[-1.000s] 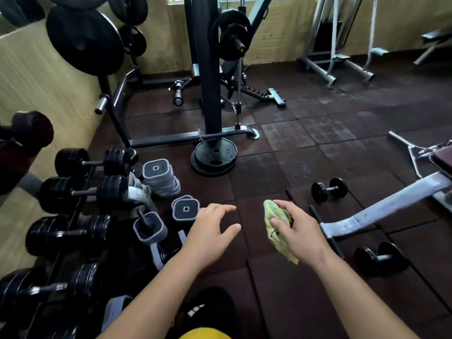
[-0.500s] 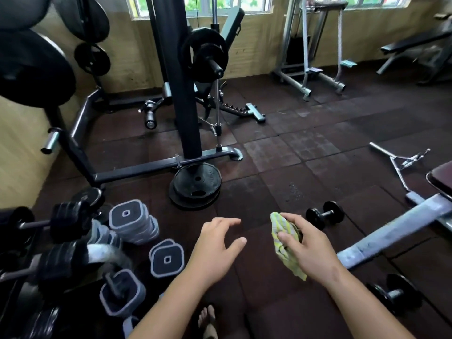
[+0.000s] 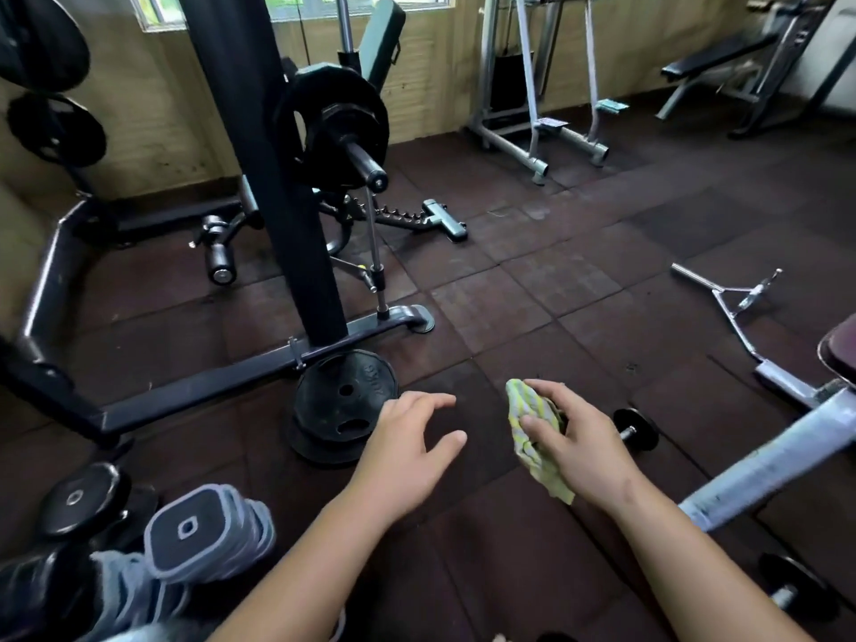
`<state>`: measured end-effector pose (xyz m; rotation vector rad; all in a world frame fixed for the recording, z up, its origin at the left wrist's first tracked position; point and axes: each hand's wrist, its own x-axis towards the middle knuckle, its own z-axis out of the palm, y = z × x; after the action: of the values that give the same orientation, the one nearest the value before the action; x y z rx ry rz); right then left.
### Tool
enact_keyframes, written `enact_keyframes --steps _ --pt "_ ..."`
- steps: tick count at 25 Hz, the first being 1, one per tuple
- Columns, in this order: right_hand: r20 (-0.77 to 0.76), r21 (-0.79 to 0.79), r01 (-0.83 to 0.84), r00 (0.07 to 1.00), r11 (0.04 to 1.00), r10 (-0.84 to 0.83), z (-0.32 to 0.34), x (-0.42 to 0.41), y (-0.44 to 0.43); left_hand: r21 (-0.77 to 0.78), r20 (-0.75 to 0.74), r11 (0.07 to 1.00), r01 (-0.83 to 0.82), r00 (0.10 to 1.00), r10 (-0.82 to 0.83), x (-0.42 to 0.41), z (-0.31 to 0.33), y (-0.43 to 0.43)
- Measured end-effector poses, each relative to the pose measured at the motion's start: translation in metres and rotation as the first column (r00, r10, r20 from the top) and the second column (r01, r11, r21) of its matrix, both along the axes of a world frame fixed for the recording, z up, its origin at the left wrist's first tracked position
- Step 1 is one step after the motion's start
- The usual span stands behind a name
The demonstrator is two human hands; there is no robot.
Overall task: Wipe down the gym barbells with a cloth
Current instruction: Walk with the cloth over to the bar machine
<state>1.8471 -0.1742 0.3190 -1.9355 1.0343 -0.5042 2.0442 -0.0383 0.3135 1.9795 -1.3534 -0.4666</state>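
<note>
dark rubber tiles (image 3: 532, 289) cover the gym floor, and yellowish walls (image 3: 426, 76) run along the top of the frame. low in the middle, the striped yellow-green cloth (image 3: 525, 405) is bunched in the right hand (image 3: 586, 449). its fingers curl round the cloth while the thumb presses on the front, and a loose tail hangs below the palm. just left of it the left hand (image 3: 407, 449) hovers palm down, fingers loosely spread and holding nothing. behind the right hand, partly hidden, a small dumbbell (image 3: 637, 428) lies on the floor. beside the left hand a stack of black weight plates (image 3: 343, 405) lies at the foot of a black rack (image 3: 264, 169). higher up, centre-left, the loaded barbell (image 3: 338, 127) sits on that rack, its sleeve end pointing toward the camera, well apart from the cloth. square-ended dumbbells (image 3: 204, 530) crowd the lower left corner. a grey bench frame (image 3: 764, 465) crosses the lower right.
</note>
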Motion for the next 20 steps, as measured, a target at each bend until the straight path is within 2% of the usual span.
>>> enact_keyframes --steps 8,12,20 --pt "-0.006 -0.013 0.037 0.999 0.999 -0.037 -0.031 0.05 -0.164 0.008 -0.013 1.0 0.027 1.0 -0.027 0.057 -0.028 -0.184" --pt "-0.016 -0.015 0.063 0.998 0.998 -0.064 -0.025 0.057 -0.265 0.032 -0.043 0.999 0.03 0.999 -0.029 0.064 -0.029 -0.288" --pt "0.012 0.017 0.15 0.989 0.989 -0.15 -0.014 0.073 -0.418 0.046 -0.048 0.988 0.146 0.989 -0.143 0.076 -0.019 -0.467"
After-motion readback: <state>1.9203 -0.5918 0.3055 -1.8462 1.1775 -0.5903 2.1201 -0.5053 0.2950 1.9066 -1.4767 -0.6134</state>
